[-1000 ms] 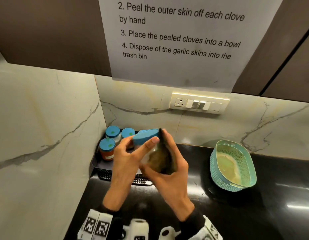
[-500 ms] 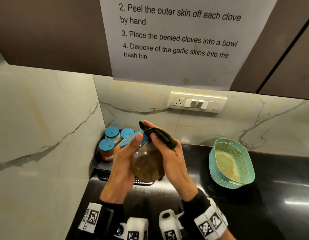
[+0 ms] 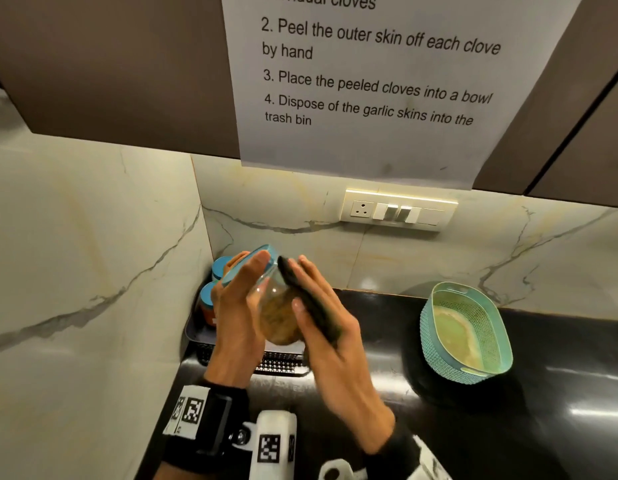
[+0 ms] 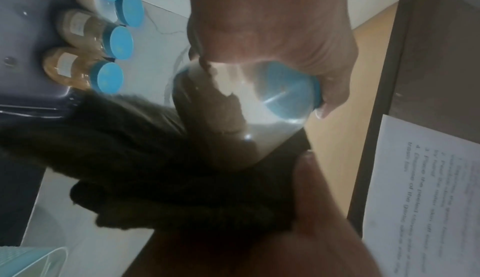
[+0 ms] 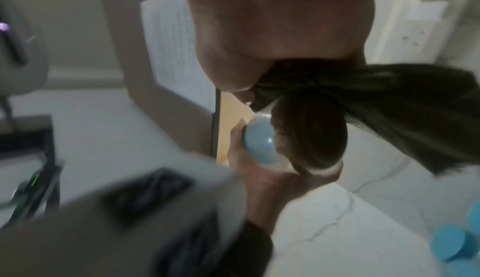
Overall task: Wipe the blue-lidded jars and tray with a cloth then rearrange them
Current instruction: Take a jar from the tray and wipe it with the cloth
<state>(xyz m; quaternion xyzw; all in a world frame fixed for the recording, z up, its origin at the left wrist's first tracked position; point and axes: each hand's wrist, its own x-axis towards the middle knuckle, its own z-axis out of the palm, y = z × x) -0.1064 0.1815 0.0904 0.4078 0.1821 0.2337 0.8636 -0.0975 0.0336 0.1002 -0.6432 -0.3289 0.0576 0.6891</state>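
Observation:
My left hand [image 3: 241, 306] grips a clear jar [image 3: 278, 317] of brown powder by its blue lid [image 3: 255, 259], tilted with the lid up and to the left, above the tray's front. My right hand [image 3: 321, 327] holds a dark cloth [image 3: 311, 306] under the thumb and presses it flat along the jar's right side. In the left wrist view the cloth [image 4: 168, 168] wraps under the jar [image 4: 233, 117]. Several other blue-lidded jars [image 4: 78, 33] stand in the grey tray [image 3: 196, 336] in the corner, partly hidden behind my left hand.
A teal perforated basket [image 3: 467, 334] sits on the black counter [image 3: 508, 427] to the right. Marble walls close off the left and back; a switch panel [image 3: 399, 209] and a printed sheet [image 3: 369, 81] hang above.
The right hand slid the cloth from the lid's edge down along the jar's right side. The jar stays tilted in the left hand, lifted slightly toward the wall.

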